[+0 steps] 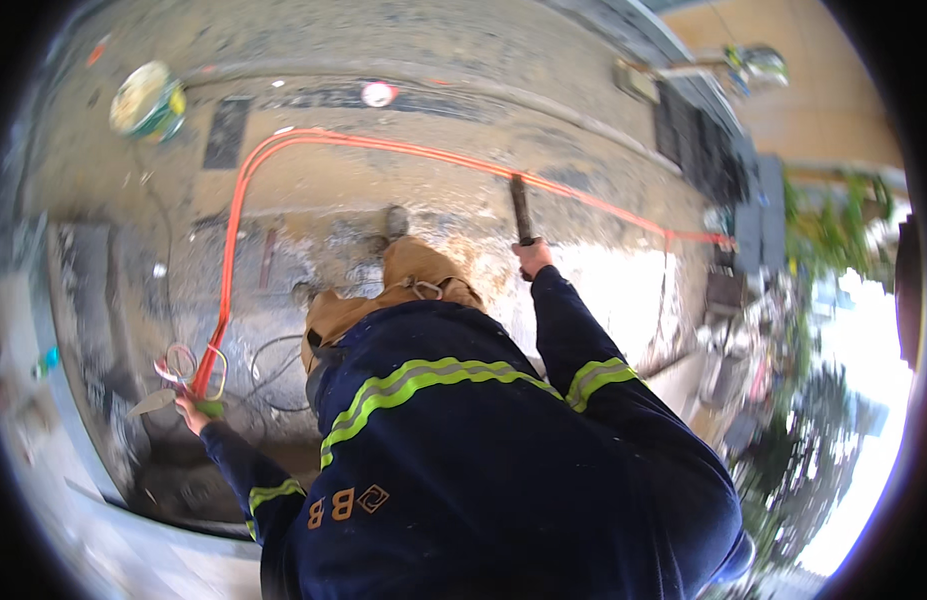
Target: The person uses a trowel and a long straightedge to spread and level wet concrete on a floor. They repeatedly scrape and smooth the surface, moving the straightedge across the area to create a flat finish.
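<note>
Your navy jacket [503, 460] fills the foreground. Your right hand [536, 258] has its fingers clamped on a dark bar [522, 210], whose far end meets the orange conduits [383, 143] curving across the floor [383, 185]. Your left hand [192, 412] wraps its fingers around a trowel [153, 403], beside the conduits' wire-tipped end; I cannot tell if they touch.

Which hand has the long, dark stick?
The right hand: it grips the dark stick, whose far end points toward the orange tubes. The left hand has a flat-bladed tool instead.
</note>
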`<state>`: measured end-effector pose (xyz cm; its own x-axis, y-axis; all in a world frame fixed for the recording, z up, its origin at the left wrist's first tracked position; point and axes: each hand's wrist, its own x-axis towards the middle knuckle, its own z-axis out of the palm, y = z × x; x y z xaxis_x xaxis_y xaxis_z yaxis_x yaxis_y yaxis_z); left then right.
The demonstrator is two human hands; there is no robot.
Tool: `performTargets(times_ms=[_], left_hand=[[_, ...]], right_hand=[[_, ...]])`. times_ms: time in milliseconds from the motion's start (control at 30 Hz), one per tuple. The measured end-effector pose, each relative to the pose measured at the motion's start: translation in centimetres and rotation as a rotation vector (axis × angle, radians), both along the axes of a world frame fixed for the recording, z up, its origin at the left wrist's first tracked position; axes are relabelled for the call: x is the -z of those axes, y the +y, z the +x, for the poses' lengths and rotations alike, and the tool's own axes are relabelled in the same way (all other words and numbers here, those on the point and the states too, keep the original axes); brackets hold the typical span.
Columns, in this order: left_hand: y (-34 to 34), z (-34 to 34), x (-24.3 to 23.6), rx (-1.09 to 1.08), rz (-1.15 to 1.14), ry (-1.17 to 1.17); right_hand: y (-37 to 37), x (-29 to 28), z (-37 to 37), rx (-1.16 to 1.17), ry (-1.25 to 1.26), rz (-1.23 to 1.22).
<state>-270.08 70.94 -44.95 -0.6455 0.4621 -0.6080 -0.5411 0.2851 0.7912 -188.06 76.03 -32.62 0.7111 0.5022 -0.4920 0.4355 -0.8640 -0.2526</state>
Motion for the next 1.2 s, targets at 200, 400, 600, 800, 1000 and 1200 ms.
performTargets(times_ms=[200, 400, 600, 800, 1000, 1200], left_hand=[[1.8, -0.1, 1.0, 0.395, -0.199, 0.451], [3.1, 2.3, -0.6, 0.538, -0.334, 0.611], [7.5, 0.7, -8.9, 0.383, -0.026, 0.847], [15.1, 9.3, -31.3, 0.213, 0.335, 0.582], [12.1, 11.7, -40.1, 0.121, 0.414, 0.522], [3.7, 15.0, -49.1, -0.012, 0.382, 0.66]], right_hand=[[-8.1, -2.6, -8.3, 0.126, -0.064, -0.128], [-9.5, -2.2, -10.2, 0.128, -0.033, -0.177], [-0.1, -6.0, -13.7, -0.045, -0.036, -0.056], [5.2, -5.6, -14.1, -0.071, 0.071, 0.159], [4.9, 0.2, -9.8, -0.023, 0.176, 0.15], [0.7, 6.7, -2.4, 0.031, 0.243, -0.047]])
